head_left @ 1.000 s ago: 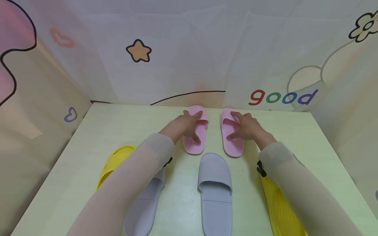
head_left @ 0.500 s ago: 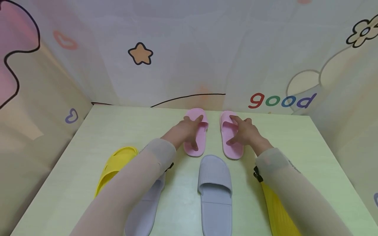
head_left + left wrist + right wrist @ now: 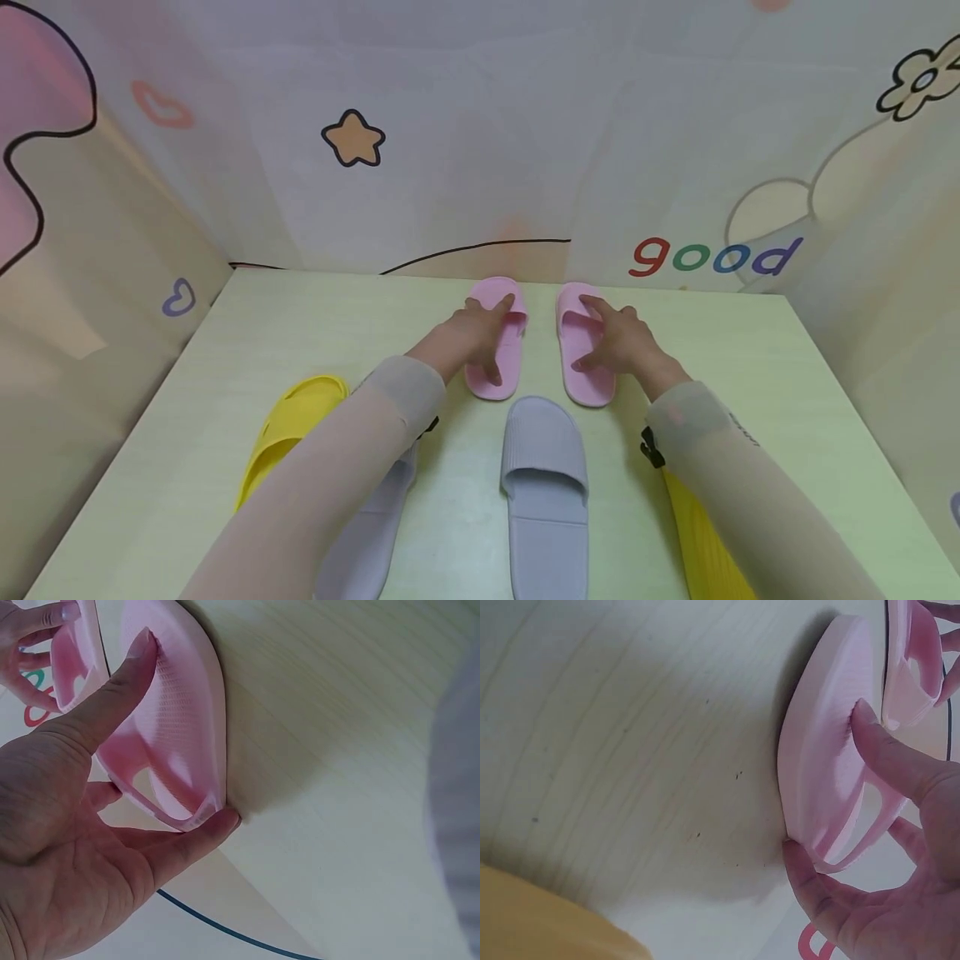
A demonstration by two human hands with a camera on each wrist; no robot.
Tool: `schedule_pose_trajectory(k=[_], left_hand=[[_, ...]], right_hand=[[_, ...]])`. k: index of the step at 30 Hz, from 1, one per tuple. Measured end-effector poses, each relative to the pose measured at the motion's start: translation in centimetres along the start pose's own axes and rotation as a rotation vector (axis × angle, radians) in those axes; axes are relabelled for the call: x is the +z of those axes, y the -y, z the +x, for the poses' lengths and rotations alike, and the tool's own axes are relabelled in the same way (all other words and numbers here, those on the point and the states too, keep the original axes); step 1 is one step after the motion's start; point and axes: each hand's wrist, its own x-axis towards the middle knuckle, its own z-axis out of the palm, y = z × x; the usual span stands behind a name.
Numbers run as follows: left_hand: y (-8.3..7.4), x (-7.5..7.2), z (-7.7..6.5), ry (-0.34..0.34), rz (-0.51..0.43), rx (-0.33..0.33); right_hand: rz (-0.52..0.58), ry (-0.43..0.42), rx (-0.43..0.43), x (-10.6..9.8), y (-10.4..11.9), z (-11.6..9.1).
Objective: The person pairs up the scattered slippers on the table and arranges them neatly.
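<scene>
Two small pink slippers stand side by side at the back of the table, toes toward the wall. My left hand (image 3: pixel 468 332) lies over the left pink slipper (image 3: pixel 510 358). In the left wrist view its thumb (image 3: pixel 124 682) rests on the footbed, and a fingertip touches the strap's edge. My right hand (image 3: pixel 626 342) is over the right pink slipper (image 3: pixel 588 390). The right wrist view shows that thumb (image 3: pixel 889 746) on the footbed and a fingertip at the strap's outer edge. Both hands have their fingers spread; some fingers are hidden behind the straps.
A grey slipper (image 3: pixel 547 500) stands nearer at the middle; another grey slipper (image 3: pixel 367 533) is partly under my left sleeve. One yellow slipper (image 3: pixel 300 408) lies at left, its like (image 3: pixel 705 542) beneath my right sleeve. A printed cloth wall (image 3: pixel 450 150) closes off the back of the table (image 3: pixel 787 400).
Both hands have shifted slightly toward the heels of the pink slippers, thumbs a little lower on the footbeds. The head view has tilted slightly. The slippers keep their places.
</scene>
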Motion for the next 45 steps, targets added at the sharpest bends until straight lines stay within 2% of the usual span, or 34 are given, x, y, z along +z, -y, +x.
schedule_pose_trajectory(k=[28, 45], left_hand=[[-0.3, 0.1, -0.1, -0.004, 0.018, -0.032], [-0.7, -0.1, -0.3, -0.006, 0.026, -0.012]], right_hand=[[-0.055, -0.019, -0.055, 1.0, 1.2, 0.3], [-0.06, -0.033, -0.064, 1.6, 2.6, 0.5]])
